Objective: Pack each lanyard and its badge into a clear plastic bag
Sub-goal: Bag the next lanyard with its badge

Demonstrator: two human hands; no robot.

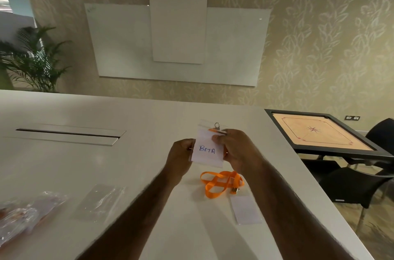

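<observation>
- The left hand (181, 154) is gripping the left edge of the clear bag (204, 125), fingers curled round it. The right hand (236, 151) is pinching the upper right corner, thumb on the front.
- The badge (207, 151) marked BETA is showing through, held up above the desk (128, 114), towards its right edge. A metal clip (217, 125) and a bit of orange strap are sitting at the top.
- This looks like the closing step. I'd be tucking clip and strap fully below the mouth, then pressing the seal across from one corner.
- The other lanyard (215, 182) and its card (245, 208) are lying just nearer the person, waiting.
- A spare bag (100, 200) is lying to the left.
</observation>
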